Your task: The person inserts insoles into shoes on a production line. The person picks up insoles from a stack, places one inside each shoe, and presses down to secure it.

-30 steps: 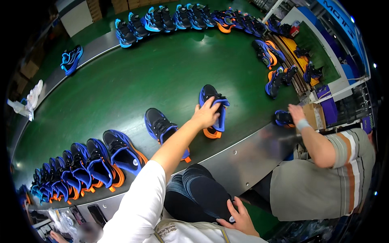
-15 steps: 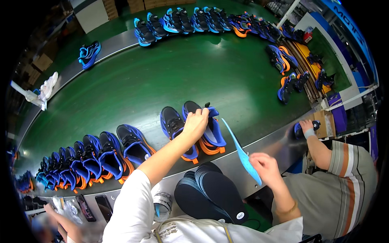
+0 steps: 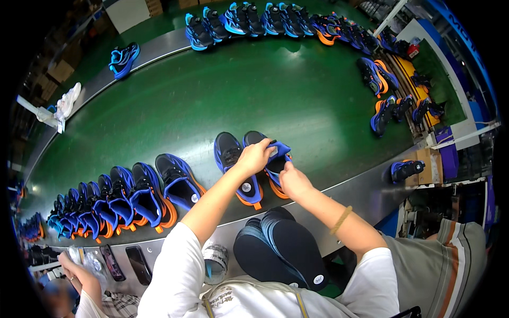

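Observation:
A black and blue sneaker with an orange sole stands at the near edge of the green belt. My left hand is closed on its tongue, pulling the opening wide. My right hand is closed at the heel opening, gripping an insole whose dark face shows partly inside the shoe; the rest is hidden by the upper and my fingers. Close on the left stands a matching sneaker, with a round white sticker visible inside. A fanned stack of black insoles lies just in front of me.
A row of similar sneakers lines the belt's near left edge. More shoes stand along the far metal ledge. On the near ledge lie two phones and a roll of tape. A co-worker's striped shirt is at right.
My right hand has moved left and up, bringing the blue-backed insole from beside the sneaker into its opening. My left hand still holds the tongue. The co-worker's hand at right has left the shoe there.

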Available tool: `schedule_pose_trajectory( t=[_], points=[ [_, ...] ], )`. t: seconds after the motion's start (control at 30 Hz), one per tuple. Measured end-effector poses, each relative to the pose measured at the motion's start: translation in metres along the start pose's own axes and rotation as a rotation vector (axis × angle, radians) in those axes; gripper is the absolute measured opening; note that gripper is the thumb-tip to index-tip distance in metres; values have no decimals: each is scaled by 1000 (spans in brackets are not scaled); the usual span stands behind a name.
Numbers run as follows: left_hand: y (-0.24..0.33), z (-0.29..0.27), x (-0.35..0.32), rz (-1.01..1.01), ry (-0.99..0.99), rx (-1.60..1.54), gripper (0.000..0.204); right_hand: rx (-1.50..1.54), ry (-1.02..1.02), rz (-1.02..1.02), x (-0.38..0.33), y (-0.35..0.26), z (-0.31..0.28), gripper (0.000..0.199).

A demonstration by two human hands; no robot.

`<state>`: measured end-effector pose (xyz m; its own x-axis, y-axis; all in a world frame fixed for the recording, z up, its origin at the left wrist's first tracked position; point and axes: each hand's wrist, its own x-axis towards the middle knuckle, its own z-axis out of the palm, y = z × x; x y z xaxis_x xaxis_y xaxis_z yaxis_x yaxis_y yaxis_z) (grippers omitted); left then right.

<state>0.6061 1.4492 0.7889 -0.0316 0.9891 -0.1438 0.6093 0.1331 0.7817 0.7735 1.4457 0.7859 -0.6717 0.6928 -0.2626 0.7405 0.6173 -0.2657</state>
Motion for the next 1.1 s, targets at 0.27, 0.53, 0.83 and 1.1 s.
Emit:
schedule_pose_trajectory(
  t=[0.27, 0.53, 0.83, 1.1],
  points=[
    [-1, -1, -11, -48, 31, -88, 45, -113, -98, 169, -17, -15, -29, 27],
    [-11, 8, -10, -55, 54, -144, 44, -155, -140, -123, -8, 9, -5, 15],
    [-11, 15, -13, -55, 94, -86, 37, -243, -30, -174, 28, 15, 29, 17],
    [-13, 17, -16, 2, 123, -34, 36, -512, -438, -147, 45, 2, 13, 27]
  ],
)
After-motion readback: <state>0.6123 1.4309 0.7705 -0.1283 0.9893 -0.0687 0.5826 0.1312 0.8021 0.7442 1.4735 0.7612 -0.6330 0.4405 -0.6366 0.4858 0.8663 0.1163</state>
